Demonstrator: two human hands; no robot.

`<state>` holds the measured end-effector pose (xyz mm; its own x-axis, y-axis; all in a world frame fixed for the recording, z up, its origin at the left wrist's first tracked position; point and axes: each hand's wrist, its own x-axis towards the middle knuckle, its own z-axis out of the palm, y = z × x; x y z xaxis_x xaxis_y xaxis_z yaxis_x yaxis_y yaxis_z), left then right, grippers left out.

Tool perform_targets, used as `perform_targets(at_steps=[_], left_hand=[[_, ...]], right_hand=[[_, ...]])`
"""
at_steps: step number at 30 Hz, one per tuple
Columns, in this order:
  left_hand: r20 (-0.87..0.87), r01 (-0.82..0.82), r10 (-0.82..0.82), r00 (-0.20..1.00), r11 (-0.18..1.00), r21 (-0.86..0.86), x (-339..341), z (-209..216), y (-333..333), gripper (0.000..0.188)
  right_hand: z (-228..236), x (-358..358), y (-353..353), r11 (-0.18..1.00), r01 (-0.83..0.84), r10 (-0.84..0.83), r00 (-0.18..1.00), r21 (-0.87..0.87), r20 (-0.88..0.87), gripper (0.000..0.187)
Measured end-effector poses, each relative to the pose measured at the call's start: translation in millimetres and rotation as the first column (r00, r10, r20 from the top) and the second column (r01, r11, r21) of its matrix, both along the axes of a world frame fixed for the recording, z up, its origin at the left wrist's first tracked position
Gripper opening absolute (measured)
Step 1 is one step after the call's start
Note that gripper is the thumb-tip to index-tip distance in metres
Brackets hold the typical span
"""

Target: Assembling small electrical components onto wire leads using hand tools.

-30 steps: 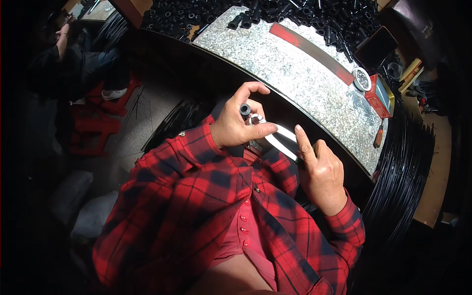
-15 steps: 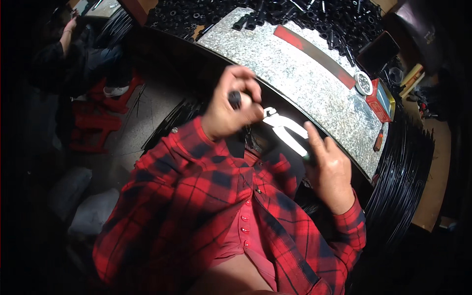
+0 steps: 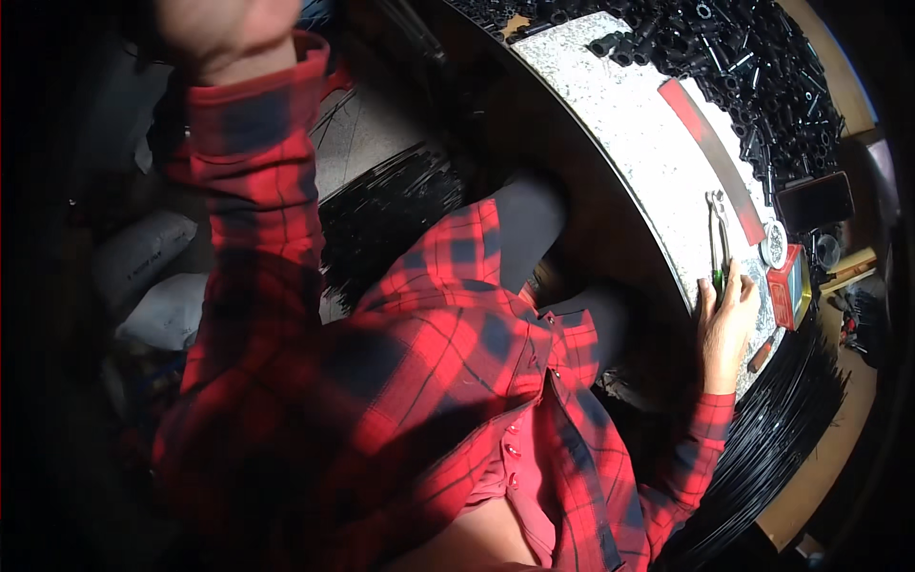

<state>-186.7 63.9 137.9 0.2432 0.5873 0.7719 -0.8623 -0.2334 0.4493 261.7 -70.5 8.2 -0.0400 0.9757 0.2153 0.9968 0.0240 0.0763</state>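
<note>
My right hand point(image 3: 730, 319) rests at the table's near edge, with thumb and fingers around the green-ended handles of a pair of pliers point(image 3: 721, 229). The pliers lie over the speckled tabletop point(image 3: 624, 124), their jaws pointing away from me. My left hand point(image 3: 229, 33) is raised far out at the upper left, smeared by motion. The upper edge of the view cuts off its fingers, so whatever it holds is hidden.
Black tubular parts point(image 3: 762, 86) are heaped along the table's back. A long red-and-brown strip point(image 3: 715, 157) lies before them. Near my right hand are a white tub point(image 3: 773, 244), a red box point(image 3: 785, 291) and a screwdriver point(image 3: 762, 357). Black rods point(image 3: 762, 448) lie bundled at right.
My left hand, which had a black piece in it, has swung up and out to the left. My right hand has carried the pliers from near my lap onto the tabletop. The view has turned left.
</note>
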Motion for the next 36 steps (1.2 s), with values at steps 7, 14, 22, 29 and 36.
perform_targets(at_steps=[7, 14, 22, 29, 36], left_hand=[[-0.824, -0.574, 0.173, 0.540, 0.792, -0.209, 26.1, -123.6, 19.4, 0.034], [-0.956, -0.566, 0.217, -0.195, 0.772, 0.290, -69.8, -323.6, 102.6, 0.046], [-0.962, -0.606, 0.231, -0.148, 0.747, 0.273, -10.2, -378.5, 111.1, 0.054], [-0.938, -0.469, 0.295, -0.181, 0.812, 0.347, 52.9, -357.8, 68.9, 0.051], [-0.967, -0.364, 0.253, -0.028, 0.898, 0.246, 107.7, -295.5, 14.4, 0.044]], right_hand=[[5.1, 11.8, -15.2, 0.999, 0.010, -0.004, 0.989, 0.039, -0.149, 0.044], [23.1, 71.1, -51.3, 0.958, 0.141, -0.158, 0.986, 0.251, 0.049, 0.038], [36.3, 215.4, -157.6, 0.652, 0.666, -0.758, 0.582, 0.363, 0.294, 0.017], [40.1, 247.5, -189.0, 0.534, 0.634, -0.842, 0.334, 0.559, 0.425, 0.014], [41.8, 281.9, -194.7, 0.381, 0.761, -0.913, 0.222, 0.525, 0.341, 0.015]])
